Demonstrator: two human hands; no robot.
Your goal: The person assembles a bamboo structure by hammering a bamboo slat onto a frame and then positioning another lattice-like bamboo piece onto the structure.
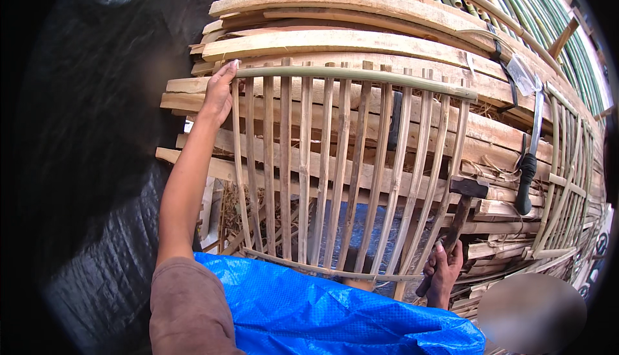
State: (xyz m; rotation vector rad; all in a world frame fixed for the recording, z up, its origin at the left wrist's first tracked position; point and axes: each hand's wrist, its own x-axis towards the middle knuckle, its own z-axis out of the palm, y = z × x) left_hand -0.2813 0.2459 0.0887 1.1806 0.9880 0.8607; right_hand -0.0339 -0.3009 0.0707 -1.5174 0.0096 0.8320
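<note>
A bamboo rack panel (pixel 342 155) of several upright slats stands in front of me, joined by a pale green bamboo rail along its top and a thinner strip along its bottom. Most slat ends poke up a little above the top rail. At the rail's left end, my left hand (pixel 221 91) is closed around the bamboo. My right hand (pixel 443 266) grips the handle of a hammer (pixel 469 188) at the panel's lower right, its dark metal head pointing up beside the rightmost slats.
Behind the panel lies a stack of wooden planks (pixel 335 42). A machete (pixel 532 142) with a black handle rests at the right, near another slatted bamboo panel (pixel 564 174). A blue tarp (pixel 309 310) spreads below; black sheeting (pixel 103 194) hangs left. Bamboo poles (pixel 516 0) lie behind.
</note>
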